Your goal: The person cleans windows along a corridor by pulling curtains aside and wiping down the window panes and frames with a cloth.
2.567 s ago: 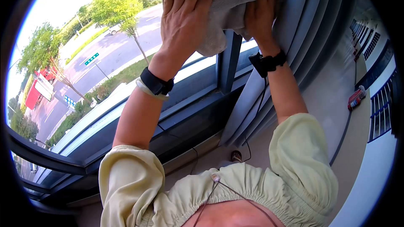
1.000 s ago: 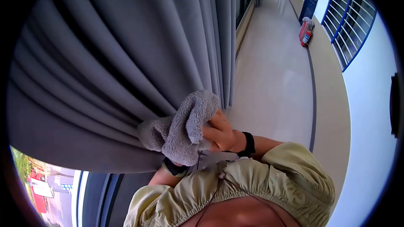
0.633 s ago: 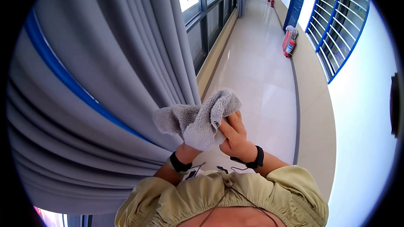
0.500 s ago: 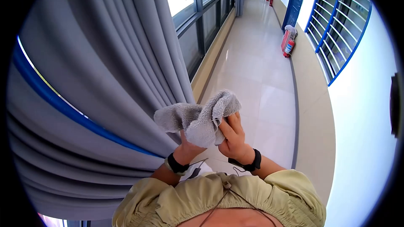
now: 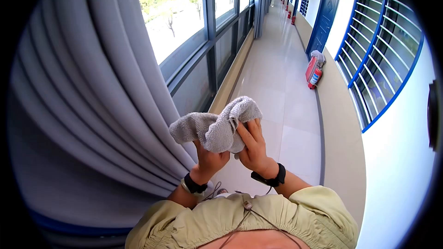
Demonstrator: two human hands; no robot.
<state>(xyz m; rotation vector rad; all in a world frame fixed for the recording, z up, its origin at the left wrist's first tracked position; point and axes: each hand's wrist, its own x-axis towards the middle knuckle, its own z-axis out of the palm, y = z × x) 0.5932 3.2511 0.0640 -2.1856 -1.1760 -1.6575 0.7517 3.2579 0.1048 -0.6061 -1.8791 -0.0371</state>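
Note:
A crumpled grey terry cloth (image 5: 219, 127) is held up in front of me at the middle of the head view. My left hand (image 5: 210, 160) grips it from below, with most of its fingers hidden under the folds. On the cloth's right side, my right hand (image 5: 253, 146) presses against it, its fingers tucked along the fabric. Both wrists wear black bands. Close on the left of my left hand hangs a long grey curtain (image 5: 92, 87).
A tiled corridor floor (image 5: 267, 74) stretches ahead. Windows (image 5: 175, 18) line the left side. Against the right wall stand a red fire extinguisher (image 5: 315, 78) with a grey cloth (image 5: 318, 56) near it, a blue door (image 5: 325, 11) and a barred window (image 5: 376, 41).
The corridor scene has come closer and shifted in view; more window shows past the curtain. My left hand has risen slightly under the cloth, and both hands still hold it.

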